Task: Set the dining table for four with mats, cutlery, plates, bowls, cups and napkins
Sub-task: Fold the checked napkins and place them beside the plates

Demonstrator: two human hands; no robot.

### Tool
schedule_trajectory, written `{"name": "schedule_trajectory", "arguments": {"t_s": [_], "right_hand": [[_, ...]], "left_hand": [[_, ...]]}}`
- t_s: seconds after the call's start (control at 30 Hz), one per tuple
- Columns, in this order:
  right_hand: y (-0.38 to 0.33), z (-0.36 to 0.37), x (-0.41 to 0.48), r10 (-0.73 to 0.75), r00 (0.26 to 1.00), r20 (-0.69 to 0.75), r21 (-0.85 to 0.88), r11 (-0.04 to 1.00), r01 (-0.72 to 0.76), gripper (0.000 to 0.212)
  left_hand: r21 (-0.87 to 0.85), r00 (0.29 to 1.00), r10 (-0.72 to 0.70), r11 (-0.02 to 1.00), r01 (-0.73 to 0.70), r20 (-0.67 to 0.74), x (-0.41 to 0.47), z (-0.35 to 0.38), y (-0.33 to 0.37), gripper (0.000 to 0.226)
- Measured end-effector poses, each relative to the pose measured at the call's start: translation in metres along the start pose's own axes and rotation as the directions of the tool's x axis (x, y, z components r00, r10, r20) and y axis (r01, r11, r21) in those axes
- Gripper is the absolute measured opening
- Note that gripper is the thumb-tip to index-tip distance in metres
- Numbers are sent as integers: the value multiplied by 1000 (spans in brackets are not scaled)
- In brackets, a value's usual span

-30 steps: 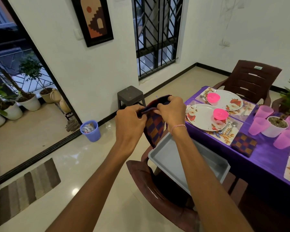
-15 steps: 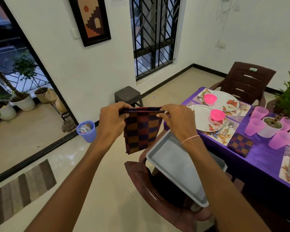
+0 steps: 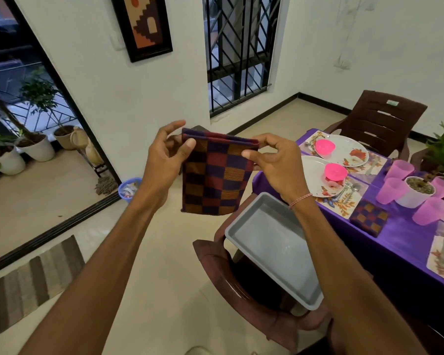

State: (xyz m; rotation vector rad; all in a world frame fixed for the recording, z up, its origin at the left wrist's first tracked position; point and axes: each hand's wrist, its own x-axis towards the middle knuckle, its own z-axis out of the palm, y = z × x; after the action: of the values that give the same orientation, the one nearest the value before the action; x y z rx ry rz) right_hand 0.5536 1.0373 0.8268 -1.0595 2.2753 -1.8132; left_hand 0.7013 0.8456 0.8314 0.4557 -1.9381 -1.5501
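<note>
Napkin folded, hangs btwn hands, left hand pinches top-left corner, right hand top-right

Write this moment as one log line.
step: napkin fold | left hand: pinches top-left corner | right hand: pinches top-right corner | napkin: hangs folded | tray: on chair

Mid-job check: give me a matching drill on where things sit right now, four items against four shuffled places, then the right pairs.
Things:
1. grey tray
2. pink bowls
3. hanging checked napkin
4. pink cups

Places:
A. around the white plant pot
B. pinched at its top edge by the left hand and right hand
C. on the brown chair
D. on the white plates

Pairs: 1-C, 2-D, 3-B, 4-A
</note>
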Motion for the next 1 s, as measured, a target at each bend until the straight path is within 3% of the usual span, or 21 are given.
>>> {"name": "schedule_trajectory", "arguments": {"t_s": [0.1,0.17,0.3,0.4,0.53,0.63,0.7,0.87,1.0], "right_hand": [[-4,0,3,30,1000,0,154,988,-30,23],[-5,0,4,47,999,-18,171,984,-44,21],[2,-2,1,120,991,-62,220,970,-104,25],[10,-2,-8,184,982,39,304,934,-187,29],[26,3,-27,214,949,233,260,926,-273,34],[34,6,-35,228,938,262,291,908,-302,42],[37,7,-35,258,937,235,293,900,-321,43],[43,8,-36,312,931,191,269,895,-356,39],[44,9,-39,329,925,191,271,888,-372,37]], "left_hand": [[-17,970,-199,979,203,138,-11,10,-18,59],[15,961,-236,972,236,143,-18,20,-31,47],[-88,972,-202,973,214,123,-20,30,-35,20],[-170,965,-235,952,253,120,-20,37,-29,16],[-191,950,-303,931,312,78,-19,42,-26,14],[-154,944,-321,932,330,77,-17,44,-29,15],[-120,946,-309,940,320,100,-16,44,-32,23],[-28,940,-269,959,281,208,-20,36,-43,71],[-21,950,-250,966,258,189,-21,33,-47,81]]}}
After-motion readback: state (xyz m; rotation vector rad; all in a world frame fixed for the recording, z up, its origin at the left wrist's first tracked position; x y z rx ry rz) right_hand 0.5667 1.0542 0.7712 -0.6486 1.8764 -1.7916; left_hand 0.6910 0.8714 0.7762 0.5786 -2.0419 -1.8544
